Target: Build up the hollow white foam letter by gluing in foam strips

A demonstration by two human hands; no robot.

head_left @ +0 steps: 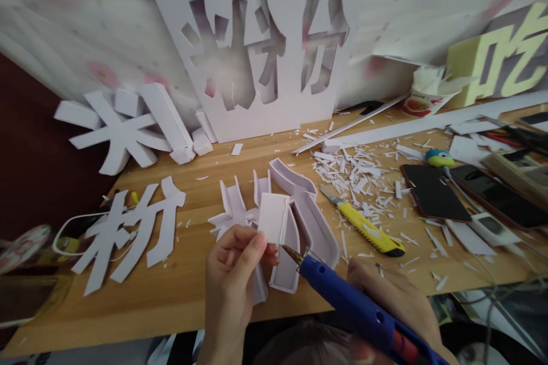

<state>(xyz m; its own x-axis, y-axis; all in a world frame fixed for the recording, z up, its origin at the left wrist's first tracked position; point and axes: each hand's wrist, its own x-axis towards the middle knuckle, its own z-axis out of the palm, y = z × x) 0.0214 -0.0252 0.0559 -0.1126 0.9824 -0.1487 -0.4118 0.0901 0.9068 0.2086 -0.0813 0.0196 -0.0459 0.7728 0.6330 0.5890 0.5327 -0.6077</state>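
My left hand (237, 265) pinches a small rectangular piece of white foam board (273, 217) between thumb and fingers. Along its right edge runs an uneven, shiny bead. My right hand (391, 296) is wrapped around a blue glue gun (342, 296), its metal nozzle close to the lower right edge of the piece. Whether the nozzle touches it I cannot tell. Under both hands lies a hollow white character shape (319, 228) with raised walls, partly covered by my left hand and the piece.
A yellow utility knife (370, 228) lies by scattered white offcuts (351, 174). Two phones (434, 191) are at the right. More white cut characters (124, 131) stand and lie at the left. A board with cut-outs (295, 114) leans at the back, near a paper bowl (428, 100).
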